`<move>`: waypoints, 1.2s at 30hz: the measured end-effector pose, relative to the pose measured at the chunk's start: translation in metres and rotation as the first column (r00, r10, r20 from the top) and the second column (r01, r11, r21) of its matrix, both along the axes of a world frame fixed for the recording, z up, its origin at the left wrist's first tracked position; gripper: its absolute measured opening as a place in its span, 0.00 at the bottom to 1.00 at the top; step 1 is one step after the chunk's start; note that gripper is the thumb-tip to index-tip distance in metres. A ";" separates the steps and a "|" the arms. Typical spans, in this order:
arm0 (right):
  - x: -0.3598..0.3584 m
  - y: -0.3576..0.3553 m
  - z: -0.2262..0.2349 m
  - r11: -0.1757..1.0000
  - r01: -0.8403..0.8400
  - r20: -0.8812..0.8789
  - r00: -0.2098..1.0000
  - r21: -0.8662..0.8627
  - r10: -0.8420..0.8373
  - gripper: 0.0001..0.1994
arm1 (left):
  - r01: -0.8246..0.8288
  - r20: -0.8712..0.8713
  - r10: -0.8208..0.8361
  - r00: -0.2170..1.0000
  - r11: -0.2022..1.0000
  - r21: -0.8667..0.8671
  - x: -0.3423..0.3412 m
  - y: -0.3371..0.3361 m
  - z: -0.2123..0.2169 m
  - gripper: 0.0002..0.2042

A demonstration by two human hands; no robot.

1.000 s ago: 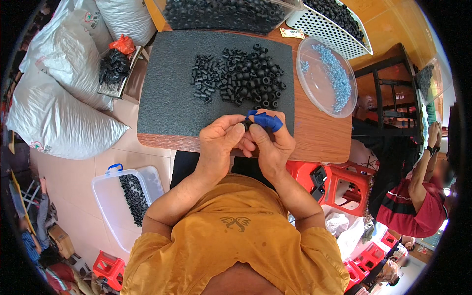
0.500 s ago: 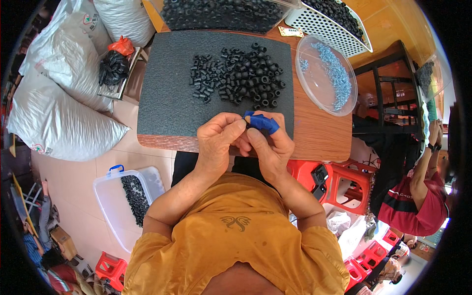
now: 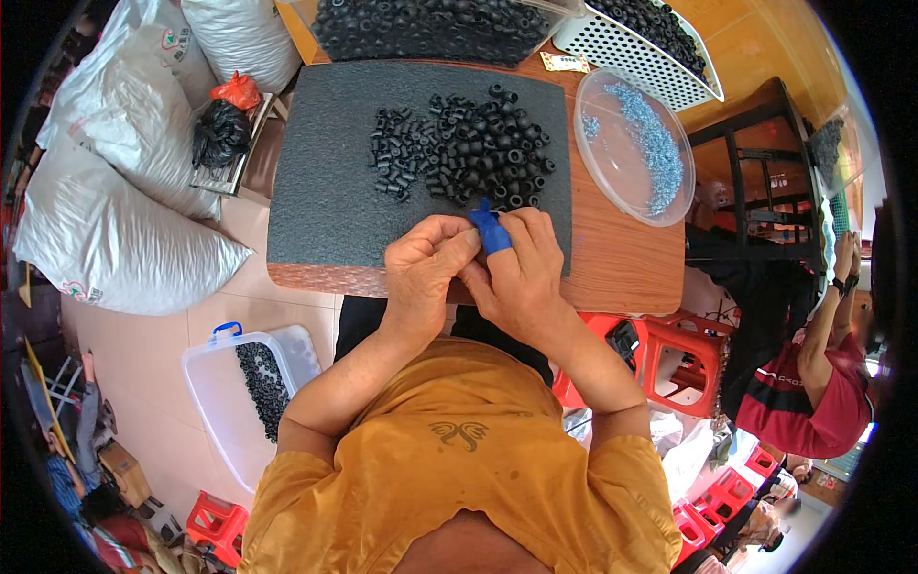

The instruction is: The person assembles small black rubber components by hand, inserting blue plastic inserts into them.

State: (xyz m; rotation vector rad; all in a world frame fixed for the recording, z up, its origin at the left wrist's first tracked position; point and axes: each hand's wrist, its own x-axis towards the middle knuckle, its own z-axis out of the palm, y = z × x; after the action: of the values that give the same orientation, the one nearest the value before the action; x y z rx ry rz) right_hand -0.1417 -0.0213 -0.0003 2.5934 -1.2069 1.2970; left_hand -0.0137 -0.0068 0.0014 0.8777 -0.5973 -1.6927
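Observation:
My left hand (image 3: 427, 256) and my right hand (image 3: 521, 266) meet over the near edge of a dark grey foam mat (image 3: 325, 182). Both are closed in a pinch, fingertips together; whatever lies between them is hidden. Blue tape (image 3: 492, 234) wraps my right index finger. Just beyond the fingertips is a heap of round black hollow plastic parts (image 3: 502, 143). To its left, smaller black tubular pieces (image 3: 400, 148) lie loose on the mat.
A shallow clear tray (image 3: 612, 177) of small light-blue pieces sits right of the mat. Behind stand a clear bin (image 3: 430, 33) and a white perforated basket (image 3: 636, 57) of black parts. A clear box (image 3: 215, 383) is on the floor; white sacks (image 3: 115, 210) are at left.
My right hand has turned, with its taped index finger now pointing away from me toward the heap. The left hand has barely moved.

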 end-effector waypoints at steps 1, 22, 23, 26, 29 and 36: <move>-0.001 -0.001 0.000 0.998 -0.020 -0.033 0.999 -0.062 0.018 0.15 | 0.007 0.009 -0.007 1.000 1.000 0.013 0.001 0.000 -0.001 0.05; -0.002 -0.007 0.001 0.997 -0.077 -0.014 0.997 0.000 0.077 0.12 | 0.181 -0.025 -0.179 0.983 0.982 0.051 0.022 -0.004 -0.005 0.11; -0.002 -0.007 0.001 0.997 -0.078 -0.014 0.997 0.001 0.078 0.12 | 0.199 0.039 -0.202 0.979 0.978 0.063 0.023 -0.004 -0.006 0.11; -0.002 -0.007 -0.001 0.996 -0.086 -0.029 0.996 -0.017 0.085 0.11 | 0.214 0.088 -0.215 0.973 0.977 0.021 0.023 -0.002 -0.012 0.12; -0.002 -0.007 -0.006 0.995 -0.101 -0.064 0.993 0.002 0.101 0.11 | 0.165 0.084 -0.164 0.983 0.986 -0.006 0.019 -0.001 -0.012 0.11; -0.003 -0.008 -0.007 0.991 -0.131 -0.158 0.979 -0.009 0.128 0.11 | 0.087 0.200 -0.075 0.977 0.995 -0.051 0.011 0.006 -0.013 0.10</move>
State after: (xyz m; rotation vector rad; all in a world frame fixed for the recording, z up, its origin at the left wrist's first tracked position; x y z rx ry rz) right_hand -0.1447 -0.0289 -0.0074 2.7408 -1.0115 1.0896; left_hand -0.0031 -0.0010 -0.0119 0.9977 -0.8243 -1.6627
